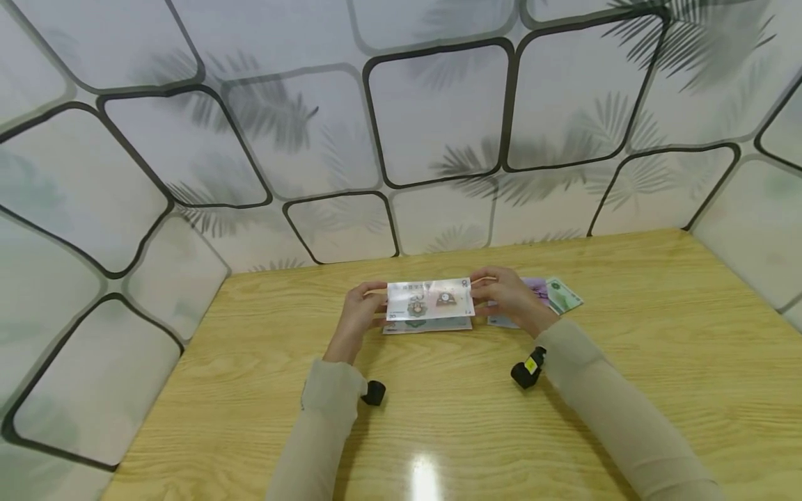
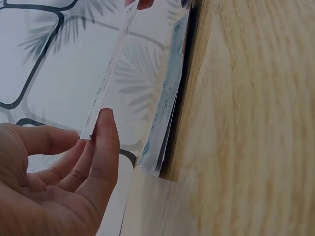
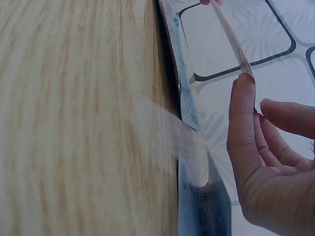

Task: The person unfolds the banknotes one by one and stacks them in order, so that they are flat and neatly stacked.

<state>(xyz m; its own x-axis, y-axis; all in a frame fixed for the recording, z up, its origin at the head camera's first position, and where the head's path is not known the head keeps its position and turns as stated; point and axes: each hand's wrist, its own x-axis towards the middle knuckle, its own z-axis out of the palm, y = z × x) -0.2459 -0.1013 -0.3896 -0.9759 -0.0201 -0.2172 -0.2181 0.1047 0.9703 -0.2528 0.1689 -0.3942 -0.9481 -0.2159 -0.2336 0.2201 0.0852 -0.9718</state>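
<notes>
A pale banknote (image 1: pixel 429 299) with a pinkish print is stretched between my two hands, raised above the table. My left hand (image 1: pixel 360 313) pinches its left end between thumb and fingers, as the left wrist view shows the hand (image 2: pixel 74 182) gripping the note's edge (image 2: pixel 110 71). At the other end, my right hand (image 1: pixel 510 296) pinches the note, also seen from the right wrist with the hand (image 3: pixel 266 162) at the edge. Beneath lies a bluish-green banknote (image 1: pixel 432 325), apart from the held one; in the left wrist view it looks like a small stack (image 2: pixel 160 113).
Right of the lower note, partly behind my right hand, lie a purple banknote (image 1: pixel 537 287), a green banknote (image 1: pixel 564 296) and a bluish banknote (image 1: pixel 501 321). They rest on a wood-grain table (image 1: pixel 250 403). A patterned backdrop (image 1: pixel 438 118) rises behind the table's far edge.
</notes>
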